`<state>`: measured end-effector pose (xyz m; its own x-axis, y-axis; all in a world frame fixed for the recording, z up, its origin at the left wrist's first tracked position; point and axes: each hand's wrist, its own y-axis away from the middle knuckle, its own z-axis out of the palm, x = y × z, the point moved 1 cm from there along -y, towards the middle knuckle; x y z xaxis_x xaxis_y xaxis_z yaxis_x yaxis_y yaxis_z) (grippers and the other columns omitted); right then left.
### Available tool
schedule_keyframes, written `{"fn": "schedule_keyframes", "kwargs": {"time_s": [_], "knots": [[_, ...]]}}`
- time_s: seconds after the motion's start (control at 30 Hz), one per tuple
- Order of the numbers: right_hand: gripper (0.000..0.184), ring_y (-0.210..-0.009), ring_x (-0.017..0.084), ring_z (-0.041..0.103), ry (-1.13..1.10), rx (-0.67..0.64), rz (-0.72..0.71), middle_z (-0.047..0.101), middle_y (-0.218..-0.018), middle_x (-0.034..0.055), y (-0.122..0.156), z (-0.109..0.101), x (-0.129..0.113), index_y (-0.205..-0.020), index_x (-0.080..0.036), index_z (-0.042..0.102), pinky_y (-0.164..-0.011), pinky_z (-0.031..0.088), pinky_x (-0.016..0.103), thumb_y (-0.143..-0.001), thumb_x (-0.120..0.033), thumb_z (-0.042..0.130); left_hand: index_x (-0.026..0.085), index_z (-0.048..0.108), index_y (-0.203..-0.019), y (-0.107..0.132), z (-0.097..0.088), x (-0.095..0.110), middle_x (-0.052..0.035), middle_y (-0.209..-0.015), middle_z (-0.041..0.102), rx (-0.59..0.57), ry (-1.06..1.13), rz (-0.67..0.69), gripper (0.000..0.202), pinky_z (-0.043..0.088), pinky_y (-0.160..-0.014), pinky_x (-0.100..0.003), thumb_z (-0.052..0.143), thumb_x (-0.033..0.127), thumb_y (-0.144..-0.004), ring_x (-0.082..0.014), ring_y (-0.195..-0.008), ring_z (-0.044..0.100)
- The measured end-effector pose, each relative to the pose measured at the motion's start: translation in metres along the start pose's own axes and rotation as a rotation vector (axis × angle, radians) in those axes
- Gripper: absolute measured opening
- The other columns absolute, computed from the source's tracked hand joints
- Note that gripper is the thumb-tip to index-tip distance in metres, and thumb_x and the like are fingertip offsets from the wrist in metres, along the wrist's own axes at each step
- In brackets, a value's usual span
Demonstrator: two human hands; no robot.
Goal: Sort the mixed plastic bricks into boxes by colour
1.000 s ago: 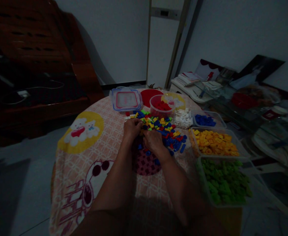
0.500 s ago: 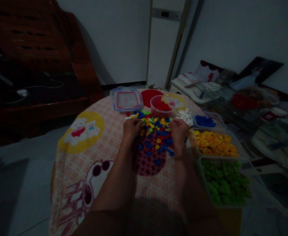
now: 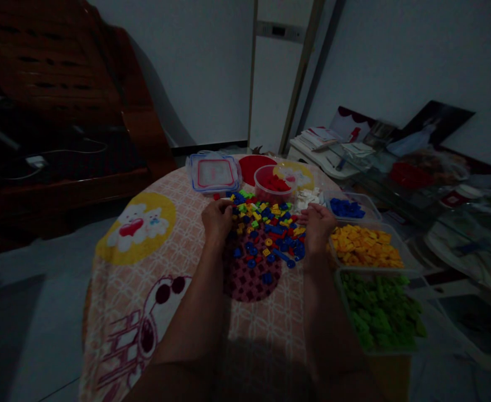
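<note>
A heap of small mixed bricks [image 3: 268, 226] in blue, red, yellow and green lies in the middle of the round table [image 3: 145, 279]. My left hand [image 3: 216, 220] rests at the heap's left edge, fingers curled down onto the bricks. At the heap's right edge my right hand [image 3: 318, 226] has its fingers bent inward, beside the tray of yellow bricks [image 3: 365, 245]. What either hand holds is hidden in the dim light.
A tray of green bricks [image 3: 379, 310] and a tub of blue bricks [image 3: 348, 207] stand on the right. A red tub [image 3: 273, 181], loose white pieces [image 3: 308, 196], a clear lid [image 3: 214, 172] and a red lid [image 3: 251, 164] sit behind the heap. Clutter lies far right.
My right hand has moved from the middle of the heap to its right edge, uncovering the bricks. My left hand has shifted slightly left.
</note>
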<state>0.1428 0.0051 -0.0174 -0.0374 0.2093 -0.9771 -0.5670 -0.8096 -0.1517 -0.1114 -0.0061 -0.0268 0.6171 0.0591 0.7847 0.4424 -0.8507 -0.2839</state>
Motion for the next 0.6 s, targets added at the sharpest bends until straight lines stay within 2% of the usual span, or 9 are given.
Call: {"fn": "schedule_keyframes", "kwargs": {"time_s": [0.1, 0.23, 0.33, 0.47, 0.6], "knots": [[0.024, -0.05, 0.016, 0.064, 0.136, -0.059, -0.058, 0.066, -0.06, -0.0003, 0.003, 0.002, 0.003, -0.088, -0.015, 0.069, -0.049, 0.052, 0.026, -0.077, -0.031, 0.056, 0.018, 0.075, -0.102, -0.003, -0.002, -0.007, -0.0096, -0.111, 0.072, 0.103, -0.05, 0.019, 0.028, 0.05, -0.098, -0.038, 0.055, 0.021, -0.083, -0.0242, -0.105, 0.066], [0.03, -0.073, 0.024, 0.072, 0.402, -0.177, -0.196, 0.076, -0.079, 0.0081, 0.007, 0.004, 0.004, -0.092, -0.015, 0.075, -0.071, 0.057, 0.035, -0.077, -0.031, 0.056, 0.019, 0.072, -0.113, -0.005, 0.008, -0.014, -0.0125, -0.121, 0.068, -0.028, -0.154, 0.103, 0.034, 0.045, -0.108, -0.048, 0.063, 0.021, -0.08, -0.0308, -0.119, 0.06], [0.031, -0.09, 0.027, 0.073, 0.507, -0.291, -0.291, 0.078, -0.095, 0.0113, 0.011, 0.008, 0.002, -0.098, -0.016, 0.078, -0.087, 0.056, 0.04, -0.08, -0.03, 0.056, 0.019, 0.072, -0.118, -0.002, 0.018, -0.012, -0.0144, -0.131, 0.063, -0.109, -0.193, 0.165, 0.039, 0.042, -0.112, -0.051, 0.068, 0.022, -0.079, -0.0339, -0.127, 0.055], [0.035, -0.113, 0.027, 0.067, 0.561, -0.492, -0.434, 0.074, -0.118, 0.0116, 0.016, 0.017, 0.008, -0.111, -0.019, 0.076, -0.104, 0.048, 0.045, -0.086, -0.027, 0.053, 0.021, 0.074, -0.114, 0.004, 0.025, -0.002, -0.0124, -0.132, 0.06, -0.2, -0.174, 0.26, 0.036, 0.044, -0.111, -0.047, 0.068, 0.022, -0.079, -0.0311, -0.125, 0.055], [0.039, -0.131, 0.026, 0.055, 0.626, -0.645, -0.528, 0.064, -0.137, 0.0125, 0.021, 0.021, 0.02, -0.124, -0.019, 0.07, -0.115, 0.038, 0.046, -0.089, -0.024, 0.053, 0.022, 0.076, -0.11, 0.008, 0.024, 0.008, -0.0091, -0.117, 0.068, -0.324, -0.148, 0.322, 0.033, 0.049, -0.1, -0.038, 0.068, 0.021, -0.078, -0.0253, -0.11, 0.06]]}}
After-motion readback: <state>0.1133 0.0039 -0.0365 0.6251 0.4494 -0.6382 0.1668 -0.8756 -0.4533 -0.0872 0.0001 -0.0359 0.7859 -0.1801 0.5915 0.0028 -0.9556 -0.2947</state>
